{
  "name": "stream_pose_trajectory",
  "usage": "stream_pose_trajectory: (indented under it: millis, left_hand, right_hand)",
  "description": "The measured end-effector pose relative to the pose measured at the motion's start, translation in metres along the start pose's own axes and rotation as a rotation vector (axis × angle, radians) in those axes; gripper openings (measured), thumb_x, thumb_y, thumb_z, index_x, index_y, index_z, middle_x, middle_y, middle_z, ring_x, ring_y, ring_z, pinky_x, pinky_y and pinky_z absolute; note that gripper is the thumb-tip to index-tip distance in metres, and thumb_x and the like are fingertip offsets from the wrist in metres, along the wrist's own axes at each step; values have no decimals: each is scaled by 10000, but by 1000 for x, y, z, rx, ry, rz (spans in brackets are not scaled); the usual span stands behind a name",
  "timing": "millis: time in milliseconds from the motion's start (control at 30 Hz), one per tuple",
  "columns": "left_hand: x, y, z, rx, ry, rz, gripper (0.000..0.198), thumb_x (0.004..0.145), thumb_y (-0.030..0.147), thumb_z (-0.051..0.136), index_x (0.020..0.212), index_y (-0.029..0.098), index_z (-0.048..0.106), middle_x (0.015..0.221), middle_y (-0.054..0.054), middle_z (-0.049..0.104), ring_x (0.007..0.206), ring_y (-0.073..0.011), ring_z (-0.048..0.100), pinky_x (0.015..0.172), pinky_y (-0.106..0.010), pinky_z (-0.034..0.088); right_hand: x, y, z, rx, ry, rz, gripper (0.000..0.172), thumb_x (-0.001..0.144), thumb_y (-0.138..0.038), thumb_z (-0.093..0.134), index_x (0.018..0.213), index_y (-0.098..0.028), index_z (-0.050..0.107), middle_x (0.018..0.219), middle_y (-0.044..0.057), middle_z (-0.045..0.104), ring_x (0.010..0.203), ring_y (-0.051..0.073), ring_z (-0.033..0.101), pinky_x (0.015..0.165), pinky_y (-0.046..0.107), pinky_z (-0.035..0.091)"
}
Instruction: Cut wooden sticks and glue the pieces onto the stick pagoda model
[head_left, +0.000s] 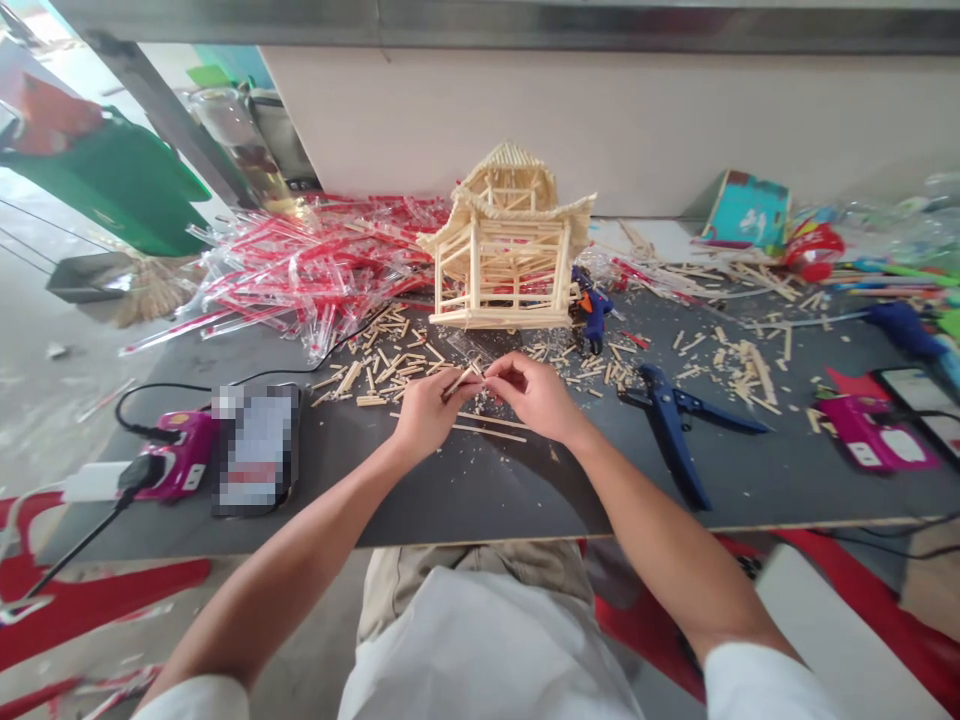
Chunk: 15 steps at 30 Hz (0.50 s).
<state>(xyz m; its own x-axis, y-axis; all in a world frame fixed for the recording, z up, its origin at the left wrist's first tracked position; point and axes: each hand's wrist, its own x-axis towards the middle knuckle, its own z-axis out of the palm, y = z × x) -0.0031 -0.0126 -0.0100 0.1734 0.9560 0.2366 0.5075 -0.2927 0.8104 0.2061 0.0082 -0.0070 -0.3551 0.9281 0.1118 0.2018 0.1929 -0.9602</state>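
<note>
Both of my hands meet over the middle of the dark table (480,490). My left hand (429,408) pinches a short wooden stick (463,380), fingers closed on it. My right hand (531,393) is closed too, its fingertips touching the same stick's end from the right. Two long thin sticks (491,427) lie on the table just under my hands. A pagoda-like model house of wooden sticks (504,248) stands right behind them, with cut stick bits (382,365) scattered in front of it.
Blue cutting pliers (679,425) lie right of my hands. A blue glue gun (594,315) sits beside the house. Red-and-clear wrappers (315,265) pile at back left. A phone (255,448) and pink device (176,465) lie at left; another pink device (874,435) at right.
</note>
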Motion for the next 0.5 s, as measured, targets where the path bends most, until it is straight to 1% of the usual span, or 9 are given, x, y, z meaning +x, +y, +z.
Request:
stream_pose_trajectory:
  millis: [67,167,300,400,500]
  left_hand:
    - [-6,0,-1,-41,16,-31,183,998,318,671,1040,210,814,853,8,791,684,-115,620,671,-214,452]
    - [-9,-1,-4,-56,2,-35,207,996,345,678,1052,218,830,818,12,776,679,-116,606,653,-215,435]
    - [-8,-2,-7,-7,-8,30,285,1024,420,646,1026,218,847,757,1,731,668,-122,581,644,-231,413]
    - [-6,-2,-8,-12,23,62,290,1021,439,655,1010,222,848,758,-2,728,665,-123,584,647,-236,425]
    - [-7,0,-7,-47,89,41,226,974,417,728,956,219,835,760,9,740,635,-112,573,637,-228,443]
  right_hand:
    - [0,0,2,61,-13,16,217,969,-458,718,972,-247,666,820,0,709,715,172,687,727,339,572]
    - [0,-1,4,93,-41,42,244,950,-475,744,954,-242,671,816,5,723,728,176,701,736,345,592]
    - [-2,-3,6,147,-91,93,296,903,-502,797,956,-238,675,790,-5,728,701,169,708,712,336,610]
    - [-1,-4,9,185,-60,102,328,874,-522,825,947,-235,684,769,-9,731,663,162,701,689,332,616]
    - [-1,-3,13,221,-23,100,333,872,-526,829,969,-235,700,775,2,749,660,168,706,683,339,625]
